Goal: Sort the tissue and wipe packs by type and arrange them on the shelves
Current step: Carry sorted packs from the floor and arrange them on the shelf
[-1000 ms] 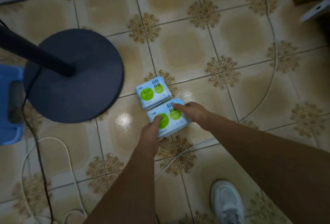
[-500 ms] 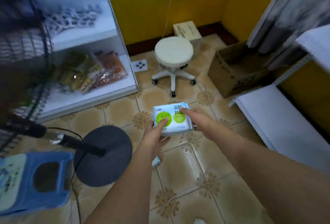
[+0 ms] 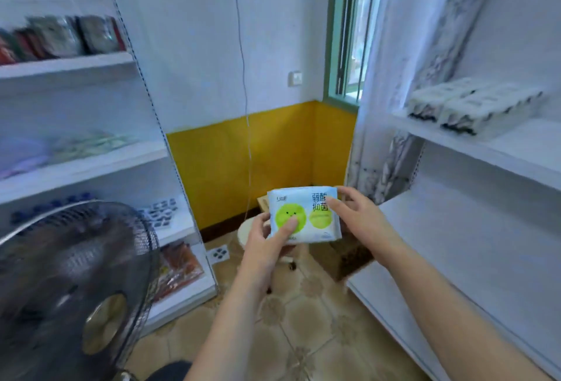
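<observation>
Wipe pack (image 3: 305,218) is held in mid-air at the middle of the view, above a tiled floor (image 3: 306,320), between two white shelf units. At far left a dark standing fan (image 3: 69,283) fills the lower corner. Behind it, the left shelf unit (image 3: 91,165) carries blurred packets on several levels (contents cannot be read). A white wall with a yellow lower band (image 3: 243,165) closes the room, with a green-framed window (image 3: 343,31) and a pale curtain (image 3: 403,62) to its right. The right shelf unit (image 3: 485,150) bears a row of white packs (image 3: 473,107) on its upper board.

Against the earlier frames, the pack has been lifted from the floor to chest height, and the view has been raised from the tiles to the walls; the second pack seen on the floor is out of view.

The pack is flat, white and pale blue, with two lime-green circles and dark printed characters. The left hand (image 3: 264,247) grips its lower left corner, thumb pressed on the front. The right hand (image 3: 361,217) grips its right edge, fingers curled around it.
</observation>
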The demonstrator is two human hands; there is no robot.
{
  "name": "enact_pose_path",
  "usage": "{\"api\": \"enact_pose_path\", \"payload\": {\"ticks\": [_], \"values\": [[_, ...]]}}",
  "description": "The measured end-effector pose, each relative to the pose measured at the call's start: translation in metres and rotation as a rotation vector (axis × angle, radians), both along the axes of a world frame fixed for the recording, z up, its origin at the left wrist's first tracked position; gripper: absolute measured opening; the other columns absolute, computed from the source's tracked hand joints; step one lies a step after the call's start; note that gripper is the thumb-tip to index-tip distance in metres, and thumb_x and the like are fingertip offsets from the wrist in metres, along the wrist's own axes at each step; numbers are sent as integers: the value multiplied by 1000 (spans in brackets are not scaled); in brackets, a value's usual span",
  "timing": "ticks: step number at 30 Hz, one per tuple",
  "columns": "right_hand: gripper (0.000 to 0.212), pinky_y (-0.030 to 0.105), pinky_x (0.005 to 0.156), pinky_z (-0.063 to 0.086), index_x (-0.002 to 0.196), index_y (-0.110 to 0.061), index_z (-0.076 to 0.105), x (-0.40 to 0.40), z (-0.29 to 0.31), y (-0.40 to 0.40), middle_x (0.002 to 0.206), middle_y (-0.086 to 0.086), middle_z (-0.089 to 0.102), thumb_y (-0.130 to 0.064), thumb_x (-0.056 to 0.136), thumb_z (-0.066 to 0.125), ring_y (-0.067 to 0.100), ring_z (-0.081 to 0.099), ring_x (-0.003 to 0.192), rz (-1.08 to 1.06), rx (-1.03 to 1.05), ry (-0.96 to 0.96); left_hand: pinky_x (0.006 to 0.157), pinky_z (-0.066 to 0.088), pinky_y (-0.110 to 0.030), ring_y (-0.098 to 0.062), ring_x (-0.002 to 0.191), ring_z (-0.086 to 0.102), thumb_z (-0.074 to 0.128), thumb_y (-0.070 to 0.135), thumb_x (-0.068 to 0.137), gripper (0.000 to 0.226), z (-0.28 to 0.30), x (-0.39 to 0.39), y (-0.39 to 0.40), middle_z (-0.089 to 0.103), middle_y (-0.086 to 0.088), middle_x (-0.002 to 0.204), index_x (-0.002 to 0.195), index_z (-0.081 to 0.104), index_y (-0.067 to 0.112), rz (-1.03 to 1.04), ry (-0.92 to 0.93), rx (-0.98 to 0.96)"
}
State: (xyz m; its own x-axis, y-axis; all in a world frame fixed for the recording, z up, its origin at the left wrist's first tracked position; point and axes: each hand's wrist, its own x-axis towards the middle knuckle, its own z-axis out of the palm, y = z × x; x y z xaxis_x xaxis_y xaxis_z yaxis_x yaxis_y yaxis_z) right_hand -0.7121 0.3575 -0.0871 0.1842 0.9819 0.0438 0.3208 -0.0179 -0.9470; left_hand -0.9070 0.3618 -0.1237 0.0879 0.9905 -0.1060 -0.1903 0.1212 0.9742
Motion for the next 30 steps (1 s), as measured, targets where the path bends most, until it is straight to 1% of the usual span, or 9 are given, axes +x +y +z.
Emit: {"api": "enact_pose_path", "payload": {"ticks": [2, 5, 7, 10, 15, 18, 22, 27, 30], "values": [[17, 24, 76, 56, 112, -42, 58, 10, 24, -31, 102, -14, 71, -45, 95, 62, 4, 69, 94, -79, 54, 29, 88, 60, -44, -21, 100, 74, 85, 34, 79, 62, 26, 16, -19, 72, -3, 117, 129, 52, 16, -57, -20, 41], [21, 33, 85, 58, 115, -37, 62, 25, 50, -80, 106, -6, 74, -43, 95, 62, 7, 71, 94, -217, 133, 70, 87, 60, -39, -20, 103, 72, 86, 43, 74, 64, 54, 41, -47, 71, -3, 119, 125, 53, 21, -165, -21, 124], [28, 23, 76, 56, 121, -33, 64, 37, 64, -117, 105, -7, 75, -42, 95, 61, 2, 71, 91, -278, 170, 70, 92, 59, -43, -19, 104, 72, 86, 45, 73, 65, 68, 60, -66, 70, -2, 119, 124, 53, 24, -252, -25, 159], [33, 12, 68, 51, 126, -34, 62, 61, 76, -173, 104, -12, 74, -42, 94, 63, -1, 70, 91, -350, 206, 41, 93, 59, -43, -19, 102, 73, 82, 35, 81, 58, 81, 97, -93, 71, -5, 118, 128, 50, 21, -387, -62, 183], [49, 13, 68, 54, 135, -34, 55, 116, 90, -262, 113, -10, 72, -44, 90, 69, 3, 71, 95, -541, 219, -14, 89, 60, -39, -20, 102, 73, 78, 26, 86, 56, 98, 175, -151, 70, -8, 120, 132, 47, 16, -580, -105, 199], [51, 16, 70, 54, 134, -34, 54, 160, 97, -312, 113, -10, 72, -46, 87, 72, 3, 70, 97, -626, 224, -67, 83, 61, -33, -21, 101, 73, 76, 21, 87, 47, 107, 231, -188, 70, -9, 118, 126, 50, 15, -679, -108, 221], [63, 20, 74, 54, 137, -35, 48, 228, 99, -374, 113, -11, 71, -48, 82, 76, 7, 69, 102, -743, 226, -97, 83, 60, -34, -19, 98, 73, 76, 20, 87, 41, 117, 315, -238, 71, -6, 113, 120, 52, 19, -804, -123, 244], [52, 9, 65, 48, 127, -35, 49, 313, 105, -448, 107, -9, 71, -42, 83, 77, 4, 68, 94, -907, 237, -199, 88, 60, -38, -20, 100, 73, 75, 20, 88, 48, 121, 425, -299, 70, -6, 116, 127, 48, 16, -930, -127, 252], [60, 19, 75, 52, 132, -34, 46, 366, 105, -482, 112, -8, 70, -44, 82, 78, 8, 68, 98, -966, 240, -200, 88, 60, -39, -20, 97, 73, 75, 21, 87, 46, 121, 485, -331, 70, -9, 116, 125, 50, 17, -994, -122, 263]]}}
